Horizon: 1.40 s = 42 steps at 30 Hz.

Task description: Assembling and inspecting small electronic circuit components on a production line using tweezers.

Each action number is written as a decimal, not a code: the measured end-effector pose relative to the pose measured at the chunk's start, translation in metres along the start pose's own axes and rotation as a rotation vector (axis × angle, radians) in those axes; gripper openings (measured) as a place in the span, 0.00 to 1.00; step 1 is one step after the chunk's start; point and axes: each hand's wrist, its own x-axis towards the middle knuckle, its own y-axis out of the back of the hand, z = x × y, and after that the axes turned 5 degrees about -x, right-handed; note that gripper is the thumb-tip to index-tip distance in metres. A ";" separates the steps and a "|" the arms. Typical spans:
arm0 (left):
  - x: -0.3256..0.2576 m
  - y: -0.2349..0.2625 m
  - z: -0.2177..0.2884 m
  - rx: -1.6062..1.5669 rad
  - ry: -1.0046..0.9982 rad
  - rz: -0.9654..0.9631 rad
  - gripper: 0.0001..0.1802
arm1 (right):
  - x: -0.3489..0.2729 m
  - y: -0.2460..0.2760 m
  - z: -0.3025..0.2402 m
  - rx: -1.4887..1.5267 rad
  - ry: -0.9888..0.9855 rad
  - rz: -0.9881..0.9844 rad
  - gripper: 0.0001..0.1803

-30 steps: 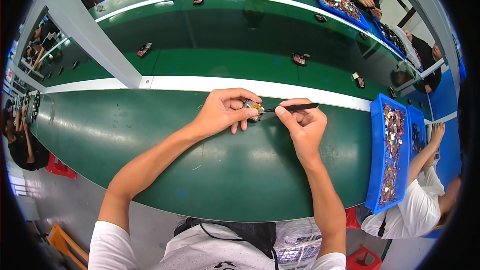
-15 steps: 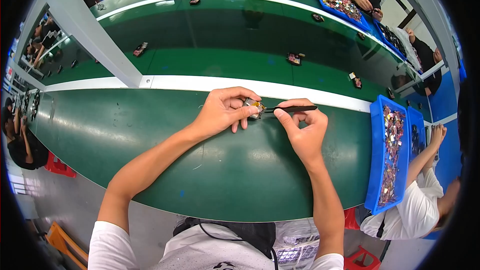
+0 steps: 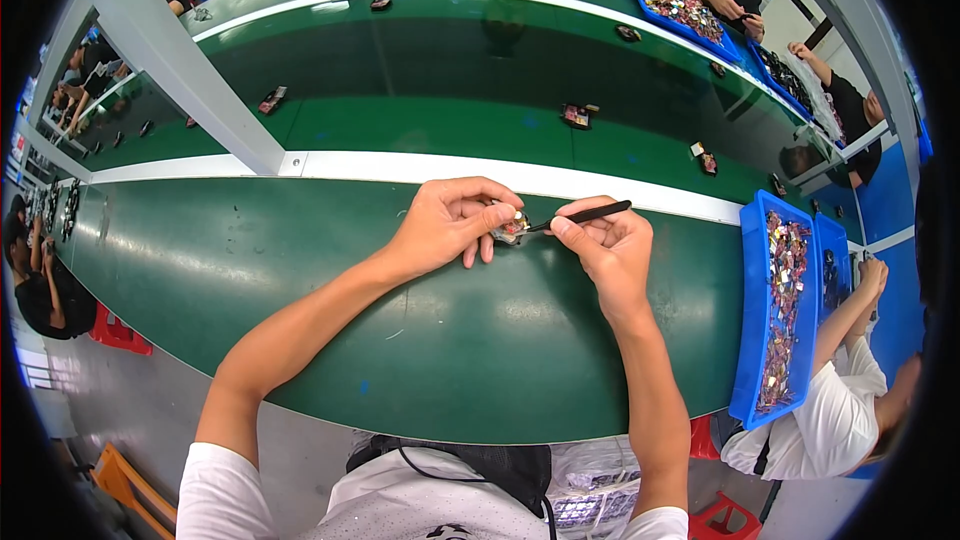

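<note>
Between the thumb and fingers of my left hand [image 3: 450, 225] is a small electronic part [image 3: 513, 228], dark and silvery with a yellowish patch, partly covered by the fingertips. My right hand [image 3: 610, 248] pinches black tweezers [image 3: 590, 214], whose tips reach left to the part's right edge. Whether the tips grip anything is too small to tell. Both hands are raised over the green tabletop [image 3: 450, 360], close to the white rail.
A blue tray [image 3: 745, 340] of small colourful parts stands at the right. Beyond the white rail [image 3: 520, 168], a green conveyor belt [image 3: 430, 90] carries several small assemblies [image 3: 577, 116]. A grey post [image 3: 190, 70] rises at left. Co-workers sit across and at the right.
The tweezers have tilted, their rear end rising slightly, and the part has turned a little in my left fingers. The assemblies on the belt have shifted left.
</note>
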 end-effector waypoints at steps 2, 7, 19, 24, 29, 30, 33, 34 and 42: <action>0.001 -0.001 0.000 0.010 0.014 0.024 0.13 | 0.000 0.001 0.000 0.063 -0.031 -0.026 0.07; 0.001 -0.002 -0.001 0.000 0.021 0.046 0.12 | 0.000 0.004 0.001 0.027 -0.051 -0.073 0.07; -0.001 -0.005 0.000 0.025 -0.003 0.074 0.08 | 0.000 0.003 0.001 0.086 -0.113 -0.067 0.07; 0.001 0.002 0.005 -0.011 0.063 0.014 0.08 | 0.000 0.004 0.002 0.113 -0.134 -0.111 0.07; 0.005 0.008 0.009 -0.001 0.096 -0.089 0.11 | 0.001 0.004 0.002 0.116 -0.141 -0.158 0.07; 0.005 0.009 0.009 -0.002 0.096 -0.088 0.11 | 0.001 0.003 0.002 0.116 -0.142 -0.158 0.07; 0.005 0.012 0.008 -0.011 0.100 -0.107 0.10 | 0.002 0.003 0.003 0.125 -0.179 -0.171 0.08; 0.005 0.012 0.009 -0.013 0.100 -0.117 0.12 | 0.002 0.004 0.003 0.125 -0.179 -0.177 0.08; 0.007 0.015 0.003 -0.001 0.091 -0.159 0.14 | 0.002 0.006 0.004 0.103 -0.180 -0.230 0.07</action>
